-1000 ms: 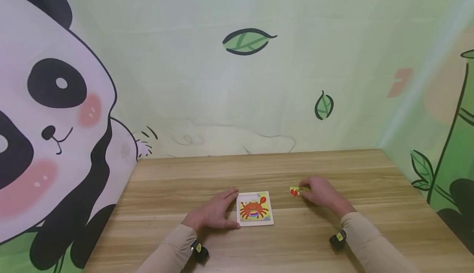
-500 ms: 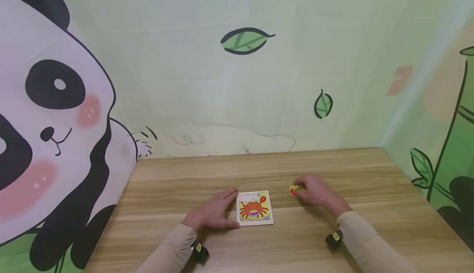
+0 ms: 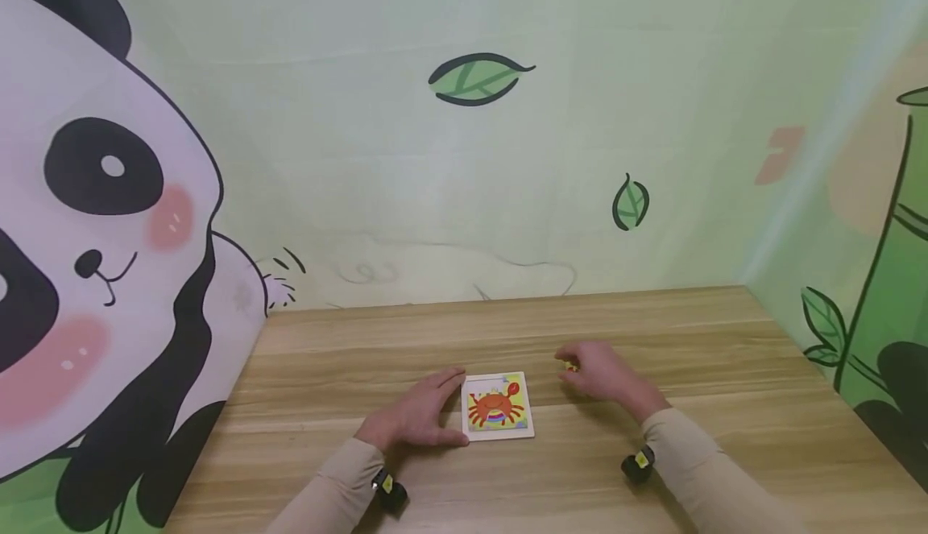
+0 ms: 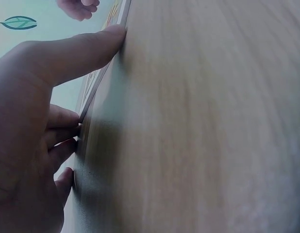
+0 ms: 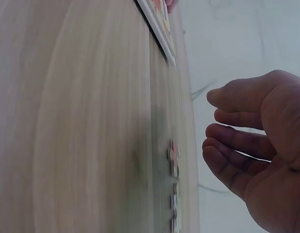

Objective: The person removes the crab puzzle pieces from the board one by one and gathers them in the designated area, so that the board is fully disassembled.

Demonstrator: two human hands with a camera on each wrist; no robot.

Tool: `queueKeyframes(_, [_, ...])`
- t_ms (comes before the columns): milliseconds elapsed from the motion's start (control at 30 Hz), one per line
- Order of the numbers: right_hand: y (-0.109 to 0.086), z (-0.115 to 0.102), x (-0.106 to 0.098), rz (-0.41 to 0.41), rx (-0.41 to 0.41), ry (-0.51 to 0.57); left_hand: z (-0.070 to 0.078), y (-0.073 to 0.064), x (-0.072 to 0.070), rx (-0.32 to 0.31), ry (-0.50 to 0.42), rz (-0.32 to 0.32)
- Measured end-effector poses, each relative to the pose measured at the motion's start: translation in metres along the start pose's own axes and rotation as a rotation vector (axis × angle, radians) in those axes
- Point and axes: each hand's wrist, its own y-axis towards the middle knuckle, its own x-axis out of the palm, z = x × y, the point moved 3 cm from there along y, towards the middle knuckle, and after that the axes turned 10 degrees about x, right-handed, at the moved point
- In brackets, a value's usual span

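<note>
A square crab jigsaw puzzle (image 3: 496, 410) in a white frame lies flat on the table, with a pale bare patch at the upper left of its picture. My left hand (image 3: 418, 411) rests along the frame's left side, its thumb at the near corner and a fingertip at the far one. To the right of the frame, my right hand (image 3: 598, 369) hovers low with loosely bent fingers. In the right wrist view nothing shows between those fingers. Beneath that hand lie loose jigsaw pieces (image 5: 175, 158), mostly covered in the head view.
The wood-grain table (image 3: 348, 341) runs back to a printed wall hanging (image 3: 362, 155) with a panda and leaves. A black wrist camera (image 3: 391, 492) is strapped on the left wrist, another (image 3: 638, 465) on the right.
My right hand has shifted left over the loose pieces, covering more of the red and yellow one seen beside its fingertips before. The left hand stays at the puzzle frame.
</note>
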Motion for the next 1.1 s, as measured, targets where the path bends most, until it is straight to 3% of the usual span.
queueKeyframes(200, [0.004,-0.011,0.004,-0.028,-0.004,0.022,-0.001,-0.001,0.001,0.034,0.016,0.02])
queueKeyframes(633, [0.011,-0.029,0.016,-0.06,0.018,0.06,-0.003,0.0,0.002,0.018,0.023,0.011])
queueKeyframes(1100, [0.016,-0.047,0.027,-0.08,-0.072,0.053,-0.002,0.0,0.001,0.014,0.012,0.018])
